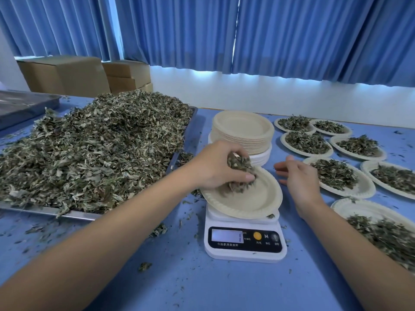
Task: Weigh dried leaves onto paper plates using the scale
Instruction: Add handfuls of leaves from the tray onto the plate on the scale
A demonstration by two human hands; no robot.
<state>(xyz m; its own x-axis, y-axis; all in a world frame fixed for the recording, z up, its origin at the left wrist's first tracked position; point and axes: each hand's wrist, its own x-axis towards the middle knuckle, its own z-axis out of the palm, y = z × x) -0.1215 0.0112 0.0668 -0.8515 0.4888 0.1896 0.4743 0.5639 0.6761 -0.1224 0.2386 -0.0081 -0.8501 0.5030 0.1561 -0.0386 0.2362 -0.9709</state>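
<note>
The left hand [215,167] grasps a clump of dried leaves [240,164] with curled fingers and thumb. It is low over the paper plate [258,198], which sits on the scale [244,241] mid-bench, nearer the near edge than the far one. The plate overhangs the platform and looks tipped, so it may not be seated flat. The right hand [296,176] hovers just beside the plate's right rim, fingers relaxed and holding nothing.

To do this step well, the person should probably centre the plate with the free hand, then lift that hand clear so it adds no weight. The clump is best loosened a little at a time, close over the plate's middle. The flakes look light and scatter easily, as the crumbs across the bench [179,277] suggest. The display [226,235] is too blurred to read. Small pinches from the heap [94,149] on the tray [78,215] at the left edge could trim the amount.
</note>
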